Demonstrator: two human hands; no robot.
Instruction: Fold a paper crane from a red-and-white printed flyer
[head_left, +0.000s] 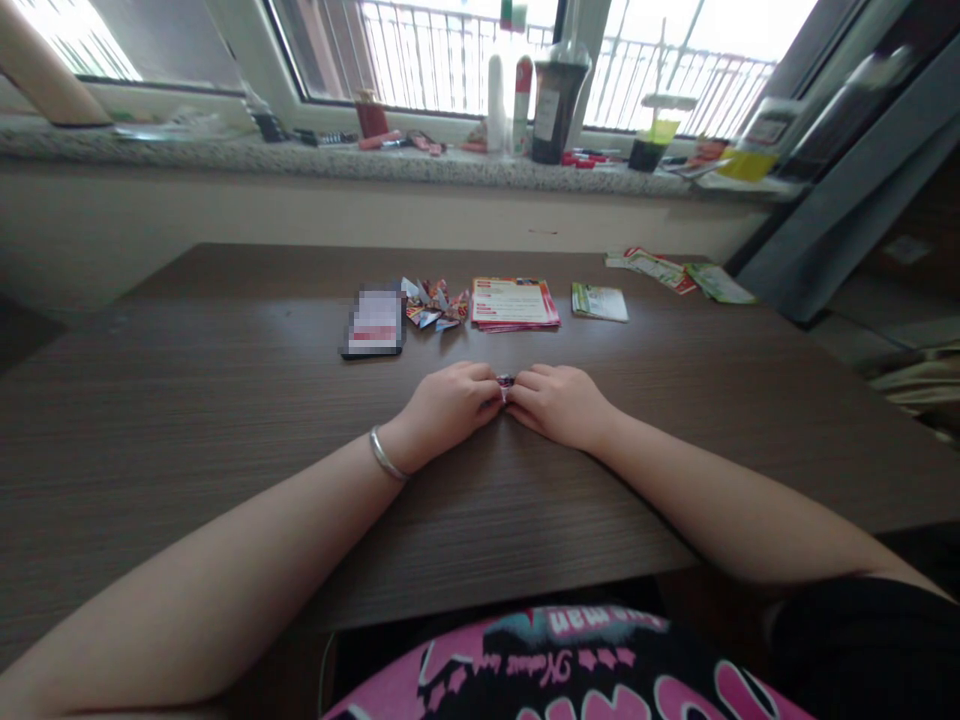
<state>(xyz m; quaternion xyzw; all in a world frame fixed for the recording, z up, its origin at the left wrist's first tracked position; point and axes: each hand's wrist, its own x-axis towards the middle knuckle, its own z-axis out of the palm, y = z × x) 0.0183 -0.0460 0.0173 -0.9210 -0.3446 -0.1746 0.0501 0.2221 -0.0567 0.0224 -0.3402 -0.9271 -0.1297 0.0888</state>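
Between my two hands, just above the table [247,420], is a small folded piece of printed paper [506,381], mostly hidden by my fingers. My left hand [459,398] is closed on its left end, with a silver bangle on the wrist. My right hand [561,402] pinches the other end, fingertips nearly touching the left ones. Beyond the hands lie several folded paper pieces [436,306] with pointed corners, in a small heap. To their right rests a stack of printed cards [514,304] with red borders. A smaller stack of green and white cards [599,302] lies farther right.
A phone [373,322] with a blurred screen lies left of the folded pieces. Loose green and red cards [675,275] are at the table's back right. Bottles, a dark cup [556,105] and small items crowd the stone windowsill [315,165] behind the table.
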